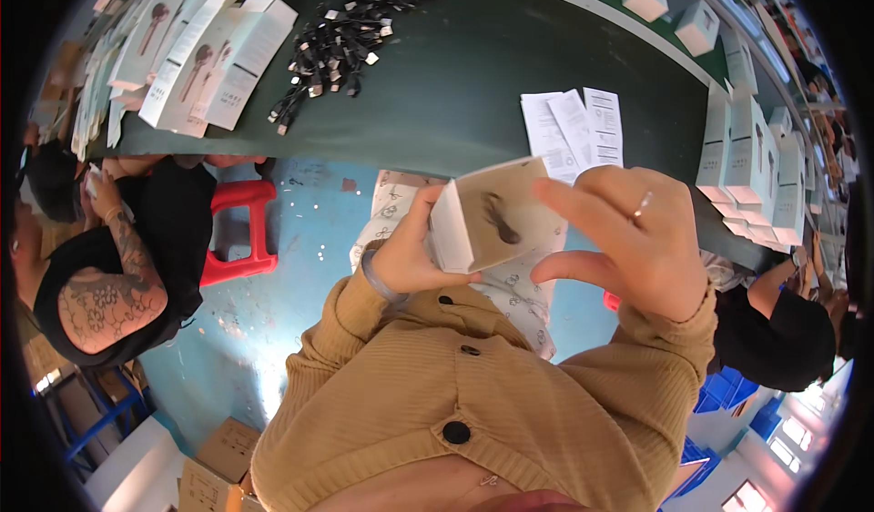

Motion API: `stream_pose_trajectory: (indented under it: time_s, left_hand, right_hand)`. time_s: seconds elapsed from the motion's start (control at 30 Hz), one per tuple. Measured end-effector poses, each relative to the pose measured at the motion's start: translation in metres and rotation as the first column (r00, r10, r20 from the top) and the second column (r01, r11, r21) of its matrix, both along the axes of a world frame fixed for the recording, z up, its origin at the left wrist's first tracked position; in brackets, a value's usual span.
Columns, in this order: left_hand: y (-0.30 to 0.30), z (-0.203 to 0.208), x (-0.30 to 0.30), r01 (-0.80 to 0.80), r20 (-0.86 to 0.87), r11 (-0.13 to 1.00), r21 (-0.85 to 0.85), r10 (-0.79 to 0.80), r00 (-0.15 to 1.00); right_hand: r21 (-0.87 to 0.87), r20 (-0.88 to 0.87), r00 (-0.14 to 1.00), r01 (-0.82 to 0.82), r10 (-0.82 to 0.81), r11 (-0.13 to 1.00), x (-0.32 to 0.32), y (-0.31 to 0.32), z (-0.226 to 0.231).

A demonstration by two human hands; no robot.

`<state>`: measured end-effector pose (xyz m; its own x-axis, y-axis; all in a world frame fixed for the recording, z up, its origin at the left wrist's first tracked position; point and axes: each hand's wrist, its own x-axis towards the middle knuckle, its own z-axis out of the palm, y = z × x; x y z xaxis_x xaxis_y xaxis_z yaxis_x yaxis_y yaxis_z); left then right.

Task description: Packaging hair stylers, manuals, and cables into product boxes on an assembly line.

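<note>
My left hand (410,248) grips a small open white carton (452,232) from its left side, holding it above my lap with its opening tilted up toward me. Within the carton lies a dark, looped thing (501,219) that looks like a short black cable; its exact kind is hard to make out. On the other side, my right hand (628,234), with a ring on one finger, has its index finger at the carton's upper right rim. Its thumb is spread away below, and nothing shows between finger and thumb. The other right fingers are curled.
A green table (455,66) stretches ahead, bearing a heap of black cables (341,43), printed leaflets (574,130) and white cartons at left (196,75) and right (751,162). A red stool (241,230) stands left. People sit on both sides; brown cardboard boxes (218,466) lie lower left.
</note>
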<state>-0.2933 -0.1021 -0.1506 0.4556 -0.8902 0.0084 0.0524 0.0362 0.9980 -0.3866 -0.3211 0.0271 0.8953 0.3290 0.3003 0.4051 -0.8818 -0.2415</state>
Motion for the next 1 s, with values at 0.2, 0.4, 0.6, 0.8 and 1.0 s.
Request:
stream_pose_trajectory:
  time_s: [0.2, 0.4, 0.6, 0.8, 1.0]
  left_hand:
    - [-0.039, 0.016, -0.024, -0.048, -0.22, 0.997, 0.057, 0.059, 0.974]
    - [-0.079, 0.019, -0.046, 0.05, 0.068, 0.99, -0.133, -0.041, 0.997]
    - [-0.052, 0.034, 0.007, -0.244, 0.223, 0.97, -0.02, 0.242, 0.944]
    - [-0.013, 0.039, 0.106, -0.641, 0.803, 0.73, -0.236, 0.518, 0.294]
    - [0.03, 0.051, 0.169, -0.722, 0.881, 0.525, -0.451, 0.391, -0.266]
  right_hand:
    - [0.506, -0.038, 0.94, 0.311, -0.34, 0.804, -0.042, 0.021, -0.066]
    - [0.513, -0.02, 0.741, 0.583, -0.671, 0.63, -0.044, 0.009, -0.077]
    - [0.11, 0.068, 0.355, 0.926, -0.933, 0.36, -0.057, -0.109, -0.063]
    - [-0.289, 0.439, 0.393, 0.913, -0.808, 0.287, -0.067, -0.168, -0.099]
    - [-0.136, 0.099, 0.806, 0.591, -0.583, 0.795, -0.008, -0.109, -0.115]
